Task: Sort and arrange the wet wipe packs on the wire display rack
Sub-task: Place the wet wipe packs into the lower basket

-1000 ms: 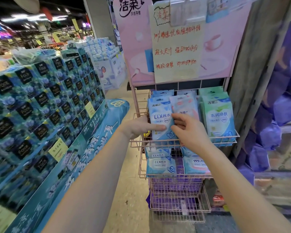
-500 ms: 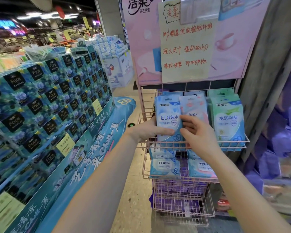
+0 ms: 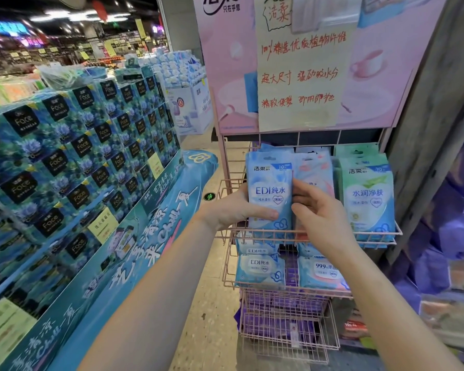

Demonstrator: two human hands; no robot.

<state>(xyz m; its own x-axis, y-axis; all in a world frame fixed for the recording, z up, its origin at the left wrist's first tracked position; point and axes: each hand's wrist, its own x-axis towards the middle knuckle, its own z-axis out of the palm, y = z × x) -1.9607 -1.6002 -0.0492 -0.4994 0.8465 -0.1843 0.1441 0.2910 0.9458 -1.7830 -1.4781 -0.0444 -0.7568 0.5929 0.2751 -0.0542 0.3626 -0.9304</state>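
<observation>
While I face it, wire display rack point(image 3: 381, 235): pink wire, three tiers visible, standing on the shop floor under a pink backboard point(image 3: 225, 76).
Top shelf, left end: blue EDI pack point(image 3: 269, 178) upright at the front edge, heading a row of like packs.
Top shelf, middle: pink pack point(image 3: 315, 170) upright, just beside the blue one and partly hidden by my right hand.
Top shelf, right end: green pack point(image 3: 367, 194) upright at the front edge, with more green packs behind it.
Left hand point(image 3: 236, 207): it grips the blue EDI pack at its left edge, thumb laid across the lower front, fingers out of sight behind.
Right hand point(image 3: 319, 210): fingers bent, tips at the seam between the blue and pink packs, thumb near the blue pack's right edge. I cannot tell whether it has hold of either pack.
Middle shelf: second EDI pack point(image 3: 260, 266) at the left front corner, a 999 pack point(image 3: 322, 271) toward the right; both lean back.
Bottom basket: purple packs point(image 3: 279, 322), print unreadable.
Backboard: handwritten sign point(image 3: 300, 70) in red characters, fixed over it.
Left of rack: stacked Face tissue cartons point(image 3: 78, 143) on a teal display base.
</observation>
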